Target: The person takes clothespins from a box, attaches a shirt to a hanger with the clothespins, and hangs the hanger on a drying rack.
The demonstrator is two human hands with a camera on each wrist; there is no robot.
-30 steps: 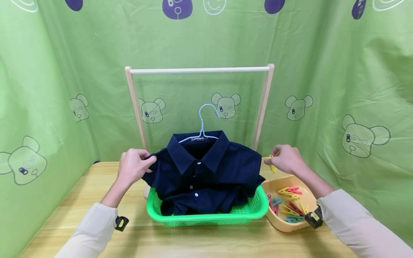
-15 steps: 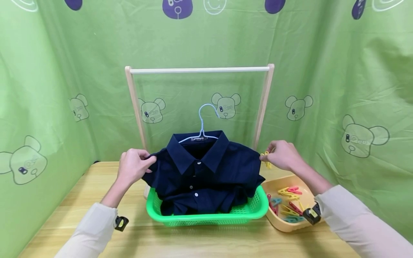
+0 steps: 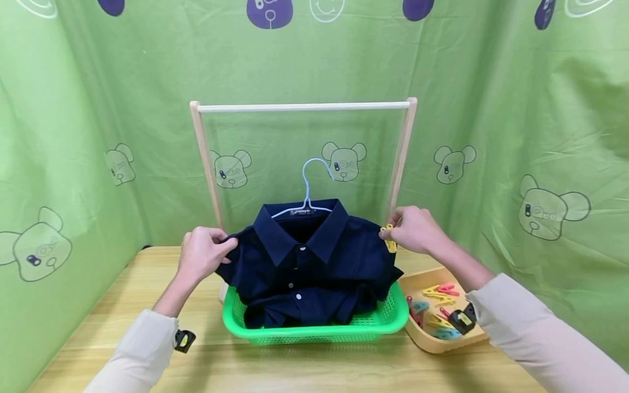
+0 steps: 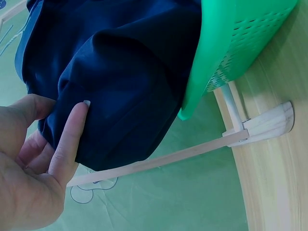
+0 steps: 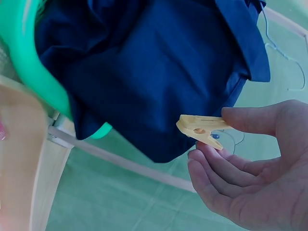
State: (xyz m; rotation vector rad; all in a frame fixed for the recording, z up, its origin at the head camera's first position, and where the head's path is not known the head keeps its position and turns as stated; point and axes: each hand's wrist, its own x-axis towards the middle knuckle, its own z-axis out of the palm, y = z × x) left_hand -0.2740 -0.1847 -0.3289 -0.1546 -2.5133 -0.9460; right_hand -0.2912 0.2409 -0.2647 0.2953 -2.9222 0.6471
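A dark navy collared shirt [image 3: 319,273] on a pale blue wire hanger [image 3: 307,185] lies partly in a green plastic basket [image 3: 314,334]. The left hand [image 3: 202,254] pinches the shirt's shoulder at the left; in the left wrist view its thumb and fingers [image 4: 72,130] are on the cloth. At the opposite shoulder, the right hand [image 3: 415,230] pinches a yellow clothespin [image 3: 390,243] by its handles. In the right wrist view the clothespin [image 5: 199,129] is at the shirt's shoulder edge; whether its tips bite the cloth cannot be told.
To the right of the basket stands an orange tray [image 3: 417,341] with several red, yellow and blue-green clothespins [image 3: 437,295]. Behind the shirt rises a wooden rack with a white rail [image 3: 304,107]. Everything sits on a wood-grain table [image 3: 275,371], with a green printed curtain [image 3: 304,60] around it.
The right hand has moved left with the yellow clothespin, from above the orange tray to the shirt's right-side shoulder. The left hand and the shirt stay where they were.
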